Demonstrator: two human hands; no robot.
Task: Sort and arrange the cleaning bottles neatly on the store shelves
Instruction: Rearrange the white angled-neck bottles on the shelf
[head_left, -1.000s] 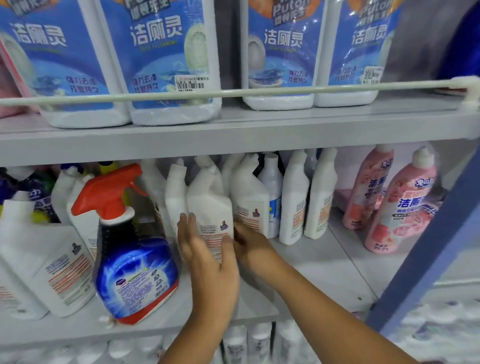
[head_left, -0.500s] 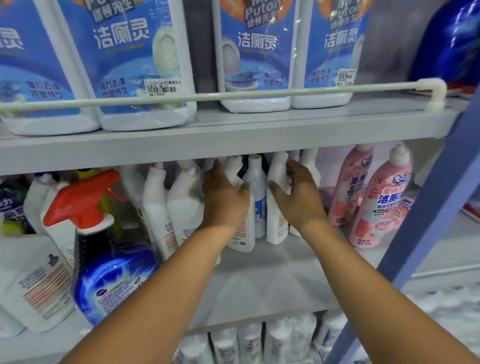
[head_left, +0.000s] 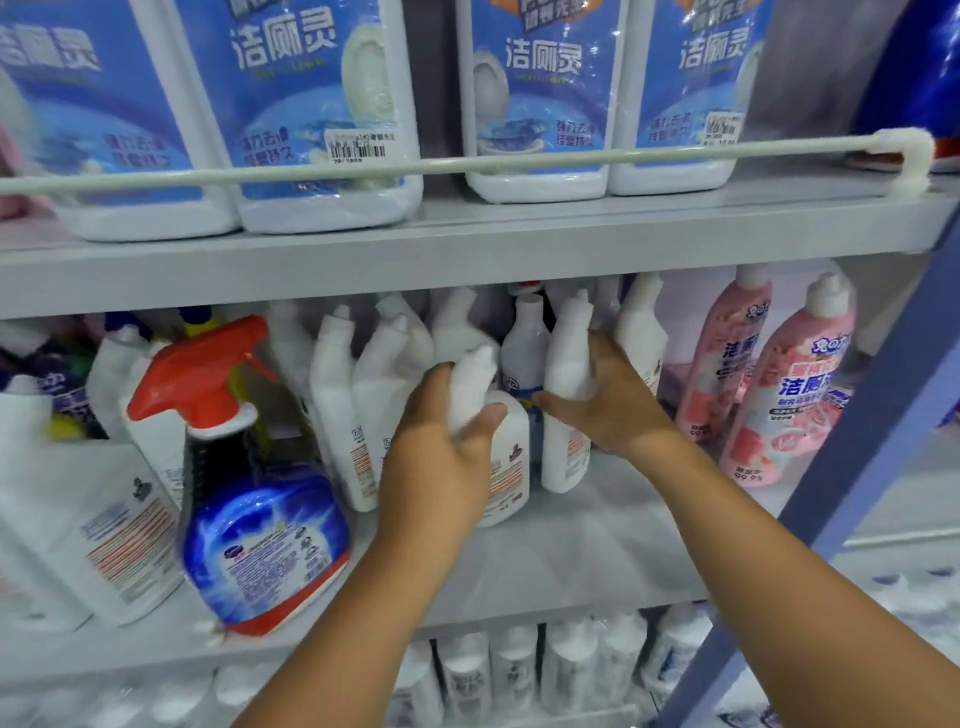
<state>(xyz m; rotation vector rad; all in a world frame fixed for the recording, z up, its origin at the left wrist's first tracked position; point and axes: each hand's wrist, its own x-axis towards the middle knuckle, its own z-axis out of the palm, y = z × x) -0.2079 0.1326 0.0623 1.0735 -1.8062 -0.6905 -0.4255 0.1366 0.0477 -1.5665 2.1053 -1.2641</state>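
A row of white angled-neck cleaner bottles (head_left: 337, 405) stands at the back of the middle shelf (head_left: 582, 551). My left hand (head_left: 441, 457) is wrapped around the neck of one white bottle (head_left: 506, 447), which stands in front of the row. My right hand (head_left: 608, 400) grips a second white bottle (head_left: 563, 384) just to the right, thumb across its front. A straight-necked white bottle (head_left: 524, 343) shows between the two.
A blue spray bottle with a red trigger (head_left: 244, 499) stands at the shelf's front left, next to large white bottles (head_left: 104, 535). Pink bottles (head_left: 789, 395) stand at right. Big blue-labelled jugs (head_left: 311, 114) fill the upper shelf behind a rail (head_left: 467, 163). A blue upright (head_left: 852, 447) frames the right side.
Both hands have gone from the front of the shelf to the back row. The left hand has closed on one white bottle, and the right hand has closed on its neighbour.
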